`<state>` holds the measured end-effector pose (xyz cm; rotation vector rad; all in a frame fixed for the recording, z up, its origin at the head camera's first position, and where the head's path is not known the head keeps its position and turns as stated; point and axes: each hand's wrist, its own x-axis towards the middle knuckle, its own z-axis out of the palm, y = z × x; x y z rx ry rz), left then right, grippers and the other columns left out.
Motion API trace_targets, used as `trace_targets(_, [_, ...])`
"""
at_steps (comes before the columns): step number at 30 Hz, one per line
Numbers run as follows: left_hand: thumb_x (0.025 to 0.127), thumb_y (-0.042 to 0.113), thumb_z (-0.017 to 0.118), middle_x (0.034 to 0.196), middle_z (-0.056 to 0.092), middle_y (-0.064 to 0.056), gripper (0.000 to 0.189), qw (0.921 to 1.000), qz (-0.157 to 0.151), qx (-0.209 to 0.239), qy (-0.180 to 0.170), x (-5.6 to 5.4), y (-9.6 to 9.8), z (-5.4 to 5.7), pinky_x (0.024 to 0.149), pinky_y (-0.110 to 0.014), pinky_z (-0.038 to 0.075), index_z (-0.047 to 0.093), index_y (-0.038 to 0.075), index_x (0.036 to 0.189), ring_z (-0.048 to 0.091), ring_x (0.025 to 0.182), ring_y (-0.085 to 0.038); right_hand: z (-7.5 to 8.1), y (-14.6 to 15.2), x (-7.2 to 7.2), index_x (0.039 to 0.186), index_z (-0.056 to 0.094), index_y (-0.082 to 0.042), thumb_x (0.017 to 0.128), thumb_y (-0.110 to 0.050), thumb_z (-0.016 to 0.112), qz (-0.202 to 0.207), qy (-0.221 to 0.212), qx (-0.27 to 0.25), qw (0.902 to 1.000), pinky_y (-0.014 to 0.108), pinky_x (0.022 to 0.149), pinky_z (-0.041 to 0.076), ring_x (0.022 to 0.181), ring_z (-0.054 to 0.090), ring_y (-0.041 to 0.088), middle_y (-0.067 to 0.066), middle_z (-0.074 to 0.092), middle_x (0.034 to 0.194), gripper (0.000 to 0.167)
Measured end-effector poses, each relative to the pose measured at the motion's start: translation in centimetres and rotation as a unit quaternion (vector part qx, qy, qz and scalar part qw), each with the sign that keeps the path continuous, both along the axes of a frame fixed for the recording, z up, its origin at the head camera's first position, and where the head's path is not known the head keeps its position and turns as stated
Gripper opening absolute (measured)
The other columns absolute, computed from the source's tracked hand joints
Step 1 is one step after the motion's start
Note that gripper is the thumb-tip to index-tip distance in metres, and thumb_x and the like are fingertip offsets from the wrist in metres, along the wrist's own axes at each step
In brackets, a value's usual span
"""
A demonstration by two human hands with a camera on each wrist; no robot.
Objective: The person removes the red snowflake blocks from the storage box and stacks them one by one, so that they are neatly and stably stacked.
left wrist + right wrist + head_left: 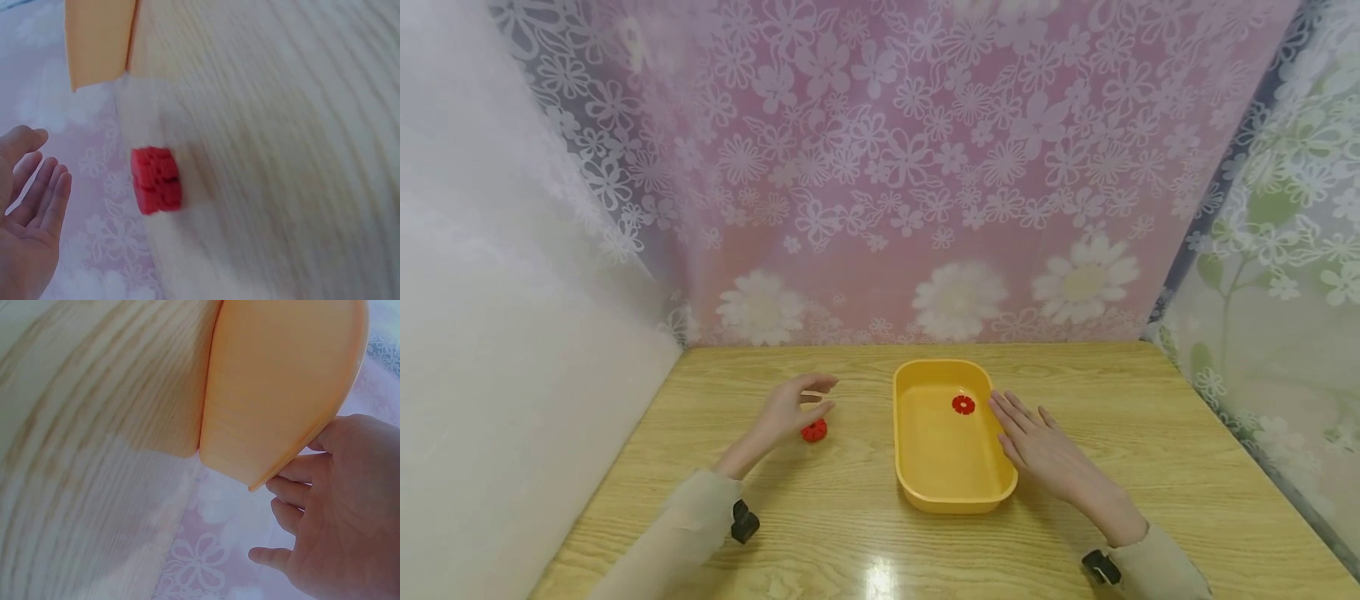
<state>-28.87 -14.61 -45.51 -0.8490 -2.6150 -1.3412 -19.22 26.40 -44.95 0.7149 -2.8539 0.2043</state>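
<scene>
My left hand [786, 410], its fingers spread from the thumb, hovers over the table beside a small stack of red, notched, flower-shaped discs [814, 430]. The left wrist view shows this stack [156, 180] as a short ridged cylinder standing apart from the hand [31, 219]. A yellow plastic tub [951, 505] stands to the right. Inside it, toward the far end, lies one red flower-shaped disc [963, 405] with a hole in its middle. My right hand [1045, 450] rests its fairly straight fingers on the tub's right rim, fingertips right at the edge in the right wrist view.
The wooden table [820, 533] runs back to a pink flowered curtain [880, 183]. A pale sheet [535, 275] closes the left side, and a flowered sheet [1262, 250] the right. Both wrists carry a small black device [745, 522].
</scene>
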Motion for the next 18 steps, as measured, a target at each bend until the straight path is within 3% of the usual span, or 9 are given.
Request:
trace_targets(4, [0.093,0.01,0.074,0.129,0.067,-0.01,0.041,0.9999,-0.015,0.003,0.009,-0.6,1.9,0.7,0.097,-0.049,0.055,0.064,0.008,0.133,0.065,0.115,-0.028,0.0,0.1,-0.1,0.153,0.039,0.002,0.106,-0.023,0.052,0.003,0.005,0.002,1.0,0.068,0.113,0.031,0.147,0.035,0.038,0.017,0.035,0.161,0.055])
trace_targets(14, [0.093,0.01,0.074,0.132,0.066,-0.012,0.043,0.9984,-0.054,-0.001,0.018,-1.8,6.9,2.0,0.098,-0.044,0.056,0.063,0.005,0.134,0.064,0.119,-0.031,-0.1,0.2,-0.1,0.154,0.039,0.001,0.106,-0.024,0.051,0.003,0.002,0.003,1.0,0.068,0.113,0.031,0.146,0.036,0.038,0.017,0.035,0.161,0.055])
trace_targets(18, [0.094,0.01,0.073,0.133,0.064,-0.017,0.043,0.9967,-0.08,0.004,0.014,-2.4,8.9,2.2,0.1,-0.048,0.054,0.062,0.003,0.135,0.062,0.121,-0.036,0.0,0.1,0.0,0.154,0.038,0.001,0.107,-0.023,0.05,0.0,-0.002,-0.001,1.0,0.067,0.114,0.029,0.147,0.034,0.037,0.016,0.034,0.162,0.055])
